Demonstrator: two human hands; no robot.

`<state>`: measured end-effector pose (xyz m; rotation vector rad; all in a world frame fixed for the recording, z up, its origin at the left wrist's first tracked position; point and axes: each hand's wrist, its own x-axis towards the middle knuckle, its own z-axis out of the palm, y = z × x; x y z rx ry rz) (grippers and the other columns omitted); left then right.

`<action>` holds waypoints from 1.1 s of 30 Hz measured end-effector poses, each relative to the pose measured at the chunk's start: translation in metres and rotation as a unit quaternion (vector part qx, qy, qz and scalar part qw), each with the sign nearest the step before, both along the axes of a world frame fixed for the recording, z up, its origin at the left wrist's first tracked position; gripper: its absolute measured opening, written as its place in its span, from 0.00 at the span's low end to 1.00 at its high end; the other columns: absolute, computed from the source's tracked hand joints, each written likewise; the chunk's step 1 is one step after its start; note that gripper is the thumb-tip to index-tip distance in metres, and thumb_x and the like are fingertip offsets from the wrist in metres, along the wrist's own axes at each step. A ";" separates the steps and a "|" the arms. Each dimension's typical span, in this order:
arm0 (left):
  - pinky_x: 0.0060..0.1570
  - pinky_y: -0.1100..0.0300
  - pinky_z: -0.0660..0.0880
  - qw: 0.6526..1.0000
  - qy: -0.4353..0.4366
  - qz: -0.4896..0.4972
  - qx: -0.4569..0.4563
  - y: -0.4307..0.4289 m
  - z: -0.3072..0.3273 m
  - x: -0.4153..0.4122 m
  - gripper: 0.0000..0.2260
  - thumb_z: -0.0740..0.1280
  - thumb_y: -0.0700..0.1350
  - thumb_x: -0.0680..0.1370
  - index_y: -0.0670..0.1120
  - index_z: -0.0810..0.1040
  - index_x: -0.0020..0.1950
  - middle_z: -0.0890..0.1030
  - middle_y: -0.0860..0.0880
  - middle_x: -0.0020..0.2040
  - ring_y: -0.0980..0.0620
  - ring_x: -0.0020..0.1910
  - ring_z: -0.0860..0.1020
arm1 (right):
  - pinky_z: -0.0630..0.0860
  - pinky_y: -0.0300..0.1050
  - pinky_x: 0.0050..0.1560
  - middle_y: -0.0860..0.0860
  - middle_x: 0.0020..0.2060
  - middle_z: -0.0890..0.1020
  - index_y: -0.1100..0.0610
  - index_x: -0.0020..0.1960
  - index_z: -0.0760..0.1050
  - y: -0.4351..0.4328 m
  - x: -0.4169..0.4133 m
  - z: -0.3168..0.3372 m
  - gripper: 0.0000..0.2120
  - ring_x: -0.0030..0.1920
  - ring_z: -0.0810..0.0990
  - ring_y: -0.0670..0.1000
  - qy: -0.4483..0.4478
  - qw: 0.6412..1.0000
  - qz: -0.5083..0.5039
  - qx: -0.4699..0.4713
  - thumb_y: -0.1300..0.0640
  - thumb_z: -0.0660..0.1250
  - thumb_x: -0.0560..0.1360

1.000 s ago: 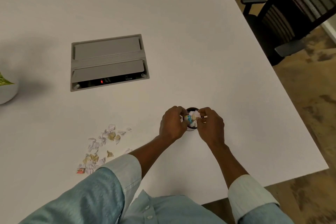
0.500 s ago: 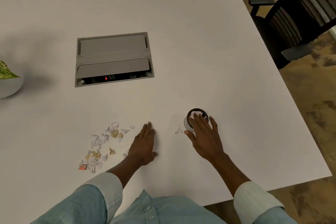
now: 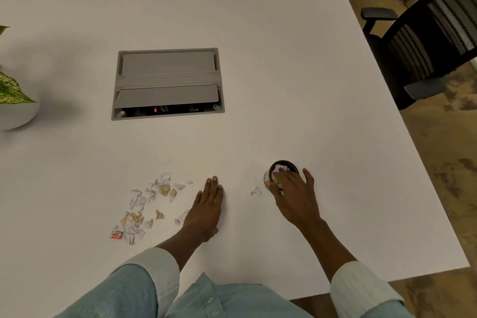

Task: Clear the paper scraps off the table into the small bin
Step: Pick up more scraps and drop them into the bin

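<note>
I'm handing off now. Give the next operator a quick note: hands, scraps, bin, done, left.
Left hand: open, flat on the table, just right of the scrap pile.
Right hand: open, fingers pressing paper into the small bin.
Done: some scraps are in the bin.
Left: the pile, plus one stray scrap lying between the hands.

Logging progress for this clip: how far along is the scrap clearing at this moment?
Partly done. The small bin already holds crumpled paper, and the right hand rests over its rim, fingers on the contents. The left hand lies flat and open on the table, holding nothing. Left to do: the main pile of scraps beside the left hand, plus one stray scrap near the bin.
</note>
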<state>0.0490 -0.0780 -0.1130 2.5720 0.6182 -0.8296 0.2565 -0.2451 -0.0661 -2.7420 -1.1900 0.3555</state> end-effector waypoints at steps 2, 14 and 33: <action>0.84 0.45 0.44 1.000 0.000 0.000 0.002 0.000 0.001 0.000 0.53 0.75 0.44 0.77 0.38 0.34 0.83 0.27 0.39 0.81 0.38 0.81 0.30 | 0.56 0.59 0.78 0.46 0.57 0.85 0.50 0.61 0.80 -0.001 -0.004 0.002 0.19 0.62 0.80 0.47 -0.027 0.999 -0.004 0.026 0.41 0.57 0.83; 0.83 0.43 0.46 1.000 0.004 0.003 0.003 -0.003 0.006 0.004 0.53 0.75 0.41 0.77 0.37 0.34 0.83 0.27 0.38 0.81 0.38 0.82 0.30 | 0.54 0.59 0.78 0.45 0.51 0.86 0.50 0.53 0.80 0.007 -0.003 -0.004 0.22 0.56 0.82 0.47 0.008 0.997 -0.005 -0.073 0.38 0.51 0.84; 0.84 0.44 0.45 0.999 -0.021 0.024 0.001 -0.003 -0.007 0.002 0.56 0.78 0.41 0.74 0.39 0.36 0.83 0.28 0.40 0.82 0.39 0.82 0.30 | 0.81 0.49 0.56 0.62 0.70 0.72 0.59 0.68 0.74 0.036 -0.081 -0.036 0.27 0.71 0.72 0.61 0.049 0.992 0.068 -0.093 0.70 0.70 0.70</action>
